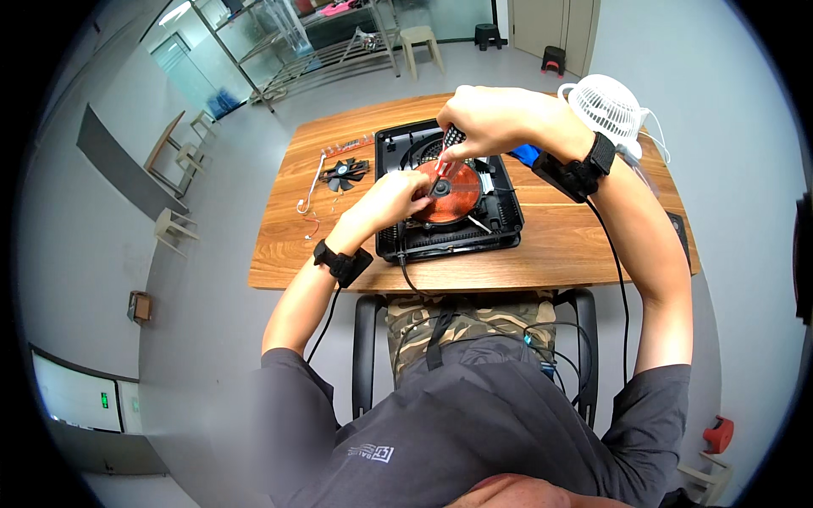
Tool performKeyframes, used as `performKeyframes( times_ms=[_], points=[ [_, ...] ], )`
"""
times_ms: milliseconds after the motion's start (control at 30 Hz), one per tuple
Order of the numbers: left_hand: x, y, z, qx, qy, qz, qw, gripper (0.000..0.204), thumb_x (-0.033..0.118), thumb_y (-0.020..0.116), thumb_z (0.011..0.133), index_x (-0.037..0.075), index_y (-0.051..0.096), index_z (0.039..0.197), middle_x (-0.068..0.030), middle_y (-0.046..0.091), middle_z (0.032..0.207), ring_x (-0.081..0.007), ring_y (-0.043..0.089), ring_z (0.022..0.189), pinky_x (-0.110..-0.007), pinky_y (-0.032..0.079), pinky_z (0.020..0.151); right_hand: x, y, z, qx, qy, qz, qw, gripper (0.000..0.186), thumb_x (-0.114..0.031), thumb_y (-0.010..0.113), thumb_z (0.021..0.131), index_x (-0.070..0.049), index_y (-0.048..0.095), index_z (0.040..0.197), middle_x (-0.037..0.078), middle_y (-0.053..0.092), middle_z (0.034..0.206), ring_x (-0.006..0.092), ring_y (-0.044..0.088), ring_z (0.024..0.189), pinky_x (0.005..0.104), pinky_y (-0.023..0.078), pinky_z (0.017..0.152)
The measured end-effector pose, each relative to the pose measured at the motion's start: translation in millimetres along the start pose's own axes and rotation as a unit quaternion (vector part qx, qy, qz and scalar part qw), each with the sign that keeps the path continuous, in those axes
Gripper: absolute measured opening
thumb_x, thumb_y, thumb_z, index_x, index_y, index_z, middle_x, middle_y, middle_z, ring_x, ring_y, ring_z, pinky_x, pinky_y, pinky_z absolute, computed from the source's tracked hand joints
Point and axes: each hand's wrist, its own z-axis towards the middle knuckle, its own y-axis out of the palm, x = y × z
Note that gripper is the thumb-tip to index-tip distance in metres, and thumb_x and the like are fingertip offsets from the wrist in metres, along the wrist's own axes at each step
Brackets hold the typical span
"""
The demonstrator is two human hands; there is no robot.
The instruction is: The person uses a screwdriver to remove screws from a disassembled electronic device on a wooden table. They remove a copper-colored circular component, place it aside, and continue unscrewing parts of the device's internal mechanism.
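A black open appliance housing sits on the wooden table, with a round copper coil inside. Above the coil, my right hand is closed on a red-and-black screwdriver angled down toward its middle. My left hand is closed at the coil's left side, fingertips beside the tool's lower end; what they hold is too small to tell. A loose black fan lies left of the housing, near small boards and thin wires. A blue object is partly hidden behind my right wrist.
A white fan stands at the table's back right. A dark flat object lies on the right edge. Behind are a metal shelf and stools. Cables run from both wrist straps, and a black cord hangs over the table's front edge.
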Motion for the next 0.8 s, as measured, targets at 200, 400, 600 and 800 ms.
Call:
performKeyframes(
  times_ms=[200, 400, 600, 800],
  points=[
    [-3.2, 4.2, 0.6, -0.01, -0.006, 0.0, 1.0, 0.017, 0.011, 0.075, 0.084, 0.0, 0.062, 0.087, -0.0184, 0.067, 0.081, -0.0376, 0.066, 0.08, -0.044, 0.052, 0.072, 0.9, 1.9, 0.0, -0.024, 0.028, 0.003, 0.999, 0.055, -0.045, 0.077, 0.086, 0.003, 0.071, 0.111, 0.026, 0.07, 0.095, 0.0387, 0.07, 0.094, 0.0445, 0.057, 0.082],
    [1.2, 7.8, 2.0, -0.002, 0.022, 0.067, 0.997, 0.016, 0.015, 0.072, 0.086, 0.002, 0.063, 0.087, -0.0167, 0.068, 0.082, -0.0371, 0.068, 0.081, -0.046, 0.054, 0.072, 4.9, 5.9, 0.1, -0.018, 0.03, -0.008, 0.999, 0.056, -0.047, 0.076, 0.086, 0.003, 0.072, 0.111, 0.026, 0.07, 0.093, 0.0392, 0.07, 0.093, 0.0441, 0.057, 0.082],
    [6.3, 13.0, 4.8, -0.009, 0.03, 0.131, 0.991, 0.017, 0.017, 0.073, 0.085, 0.004, 0.063, 0.09, -0.0164, 0.069, 0.084, -0.0374, 0.069, 0.081, -0.046, 0.056, 0.072, 4.2, 8.9, -1.6, -0.02, 0.02, -0.005, 1.0, 0.055, -0.047, 0.077, 0.086, 0.004, 0.072, 0.106, 0.023, 0.071, 0.079, 0.0384, 0.072, 0.082, 0.0443, 0.058, 0.075],
    [5.7, 15.2, 7.0, 0.007, 0.015, 0.116, 0.993, 0.018, 0.019, 0.074, 0.085, 0.004, 0.065, 0.085, -0.0155, 0.069, 0.077, -0.0368, 0.07, 0.077, -0.046, 0.056, 0.07, 5.6, 10.3, -5.1, -0.004, 0.027, 0.0, 1.0, 0.057, -0.048, 0.078, 0.085, 0.005, 0.072, 0.106, 0.023, 0.071, 0.08, 0.0376, 0.072, 0.082, 0.0442, 0.058, 0.074]
  ],
)
